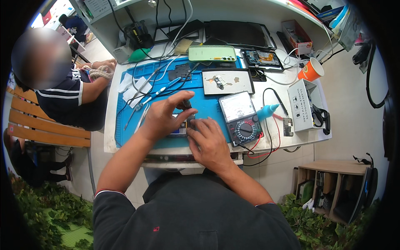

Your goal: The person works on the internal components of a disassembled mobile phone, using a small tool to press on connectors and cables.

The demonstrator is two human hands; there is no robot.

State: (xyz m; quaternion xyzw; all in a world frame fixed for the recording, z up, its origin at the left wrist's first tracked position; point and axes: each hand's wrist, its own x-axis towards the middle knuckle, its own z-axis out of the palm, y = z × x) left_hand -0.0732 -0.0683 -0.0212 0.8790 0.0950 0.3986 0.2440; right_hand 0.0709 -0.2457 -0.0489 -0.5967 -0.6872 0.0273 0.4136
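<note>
My left hand (160,116) curls its thumb and forefinger around a dark screwdriver (186,104), held over an opened phone (181,130). The phone lies on the blue work mat (166,142) near the table's front edge, partly hidden by my hands. With bent fingers, my right hand (209,143) grips the phone's right side. Just right of this hand stands an analog multimeter (246,131) with its lead wires. Behind my hands, a white tray (243,86) bears small metal parts. A blue-and-white pen-like tool (168,85) and a white paper (137,93) lie to the left.
A turquoise bottle (266,111) leans by the multimeter. Farther right are an orange cup (311,70) and a grey carton (301,100) with scissors. A green phone back (212,53) and tangled cables lie at the back. A person (71,91) sits at the table's left side.
</note>
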